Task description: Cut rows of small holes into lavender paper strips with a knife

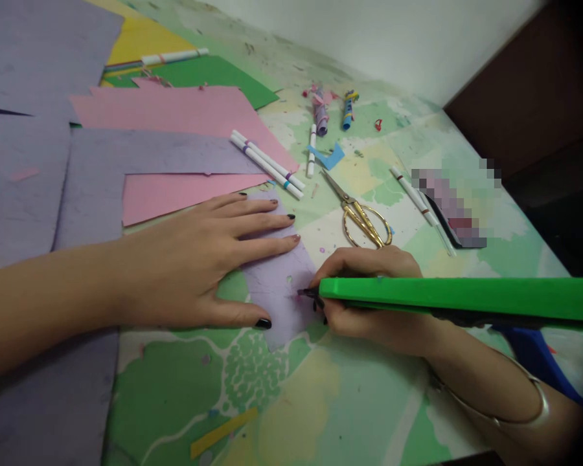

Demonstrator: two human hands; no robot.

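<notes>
My left hand (pixel 223 243) lies flat with its fingers spread, pressing on a small piece of purple paper (pixel 276 317) on the table. To the right, my right hand (pixel 369 320) is closed around a long, straight green tool (pixel 466 301) with a narrow dark tip. That tip meets the purple paper near a small hole and a pinkish mark. The tool's far end runs out of view at the right edge, so its exact kind is unclear. Gold-handled scissors (pixel 364 223) lie just beyond my right hand, their blades pointing away.
Large purple sheets (pixel 24 181), pink paper (pixel 175 110) and green paper (pixel 223 77) cover the left and back. Several white markers (pixel 267 165) lie about. Two small decorated paper rolls (pixel 321 116) sit at the back. A yellow strip (pixel 223 432) is in front, a partly blurred-out object (pixel 454 210) at right.
</notes>
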